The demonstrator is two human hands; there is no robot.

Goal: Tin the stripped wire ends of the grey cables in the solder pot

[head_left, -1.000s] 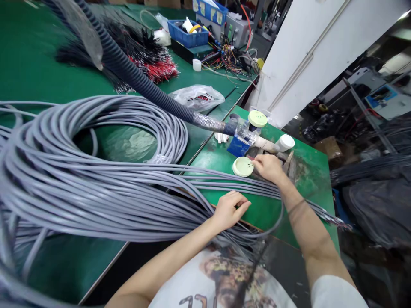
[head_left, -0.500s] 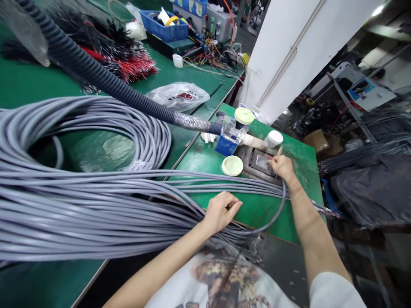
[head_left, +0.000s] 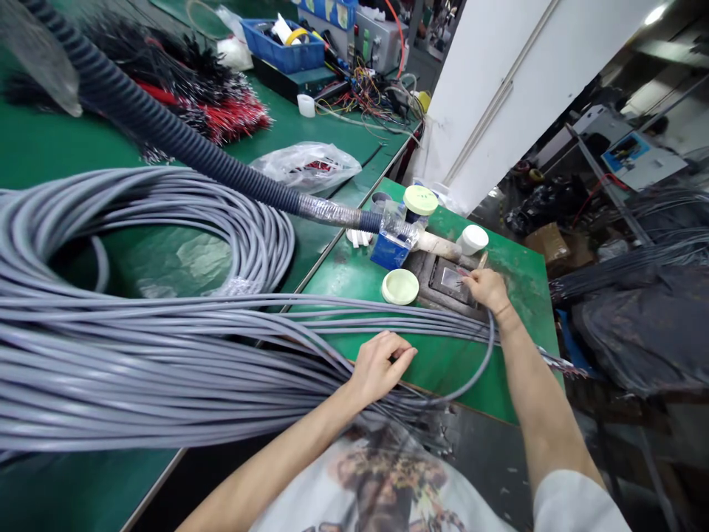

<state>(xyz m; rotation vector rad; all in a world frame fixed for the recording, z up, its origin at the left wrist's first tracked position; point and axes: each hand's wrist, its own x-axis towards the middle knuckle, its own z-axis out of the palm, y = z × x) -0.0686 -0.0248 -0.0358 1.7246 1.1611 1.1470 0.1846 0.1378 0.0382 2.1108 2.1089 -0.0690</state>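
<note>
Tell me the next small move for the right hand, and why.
Probably ease the wire tips down toward the shiny rectangular surface: the right hand holds the looped gray cable there, its tips over or at that surface. Whether they already touch is too small to tell.

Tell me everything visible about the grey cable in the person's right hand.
The grey cable is round and smooth, with a plastic-looking jacket. Its end is gripped in the right hand, where thin, dark-looking wire tips stick out past the fingers toward a shiny silvery rectangle; whether they touch it cannot be told. From the hand it bends down in a wide curve above the green tabletop, then runs left among other grey cables, where its path gets lost.
</note>
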